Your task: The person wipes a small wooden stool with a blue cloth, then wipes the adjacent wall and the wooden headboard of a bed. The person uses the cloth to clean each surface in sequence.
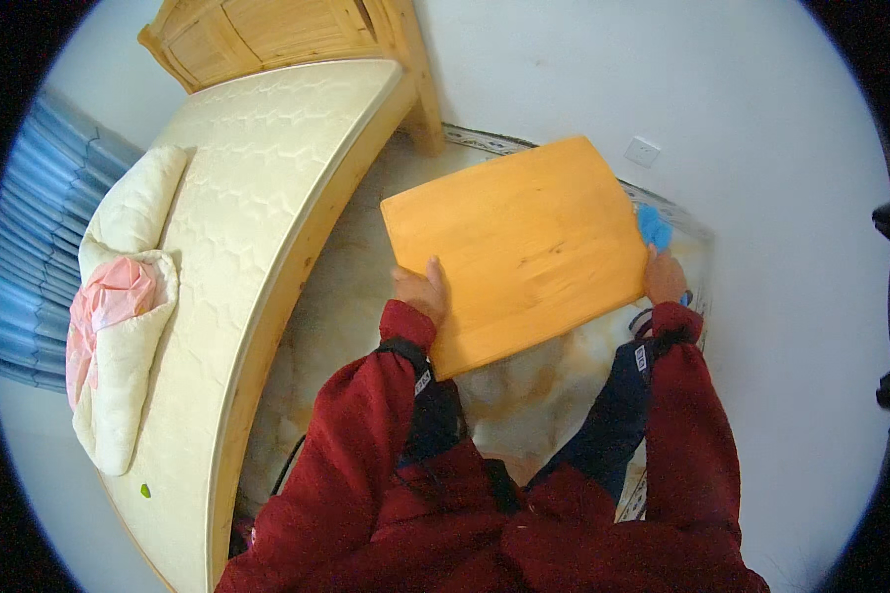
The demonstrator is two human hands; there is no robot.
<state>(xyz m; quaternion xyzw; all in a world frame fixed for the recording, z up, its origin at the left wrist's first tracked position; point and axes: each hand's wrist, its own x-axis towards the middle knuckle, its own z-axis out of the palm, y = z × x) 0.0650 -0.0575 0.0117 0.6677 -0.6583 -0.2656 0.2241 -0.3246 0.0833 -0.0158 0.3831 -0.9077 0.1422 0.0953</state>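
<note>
A flat, orange-yellow wooden panel (514,252) with rounded corners and a few dark grain marks is in front of me, tilted over the tiled floor. Whether it is a loose board or the top of a cabinet, I cannot tell. My left hand (423,291) grips its left edge, thumb on the upper face and the other fingers mostly hidden. At the right edge, my right hand (666,278) is closed around the side. Just beyond that hand, a fluffy blue cloth (653,227) shows against the panel's edge; I cannot see whether my fingers hold it.
A wooden bed with a cream mattress (257,188) runs along the left, its headboard (257,35) at the far end. A white quilt (133,366) and a pink cloth (119,292) lie on it. Blue curtains (49,227) hang beyond. A white wall with an outlet (642,151) stands close at right.
</note>
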